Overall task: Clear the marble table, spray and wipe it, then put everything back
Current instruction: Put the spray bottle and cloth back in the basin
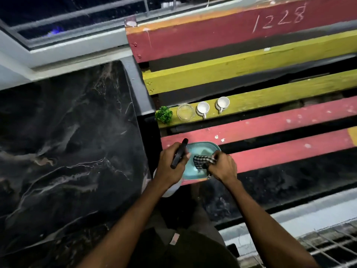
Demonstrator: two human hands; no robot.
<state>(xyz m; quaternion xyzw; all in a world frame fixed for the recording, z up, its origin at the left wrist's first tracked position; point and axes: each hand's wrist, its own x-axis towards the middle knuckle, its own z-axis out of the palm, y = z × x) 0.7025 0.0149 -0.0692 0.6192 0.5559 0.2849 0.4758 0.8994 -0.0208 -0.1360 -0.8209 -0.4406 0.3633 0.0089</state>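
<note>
The head view looks straight down. The dark marble tabletop (63,144) fills the left of the frame and looks bare. All the things sit on the painted bench (270,120) to the right of it.

The left hand (172,165) is curled round the black top of a spray bottle (179,155). The black part runs long, from lower left to upper right. The right hand (222,167) pinches a checked cloth (202,161), bunched up over a blue tray (201,149) at the bench's near edge.

I think wiping comes next. The tabletop lies to the left of both hands, and the left hand is nearer to it.

Higher in the frame, on a yellow slat, stand a green plant (164,114), a glass bowl (185,112) and two white cups (202,109).

The bottle's white body is mostly hidden under the left hand. I cannot tell if the tabletop is wet.
</note>
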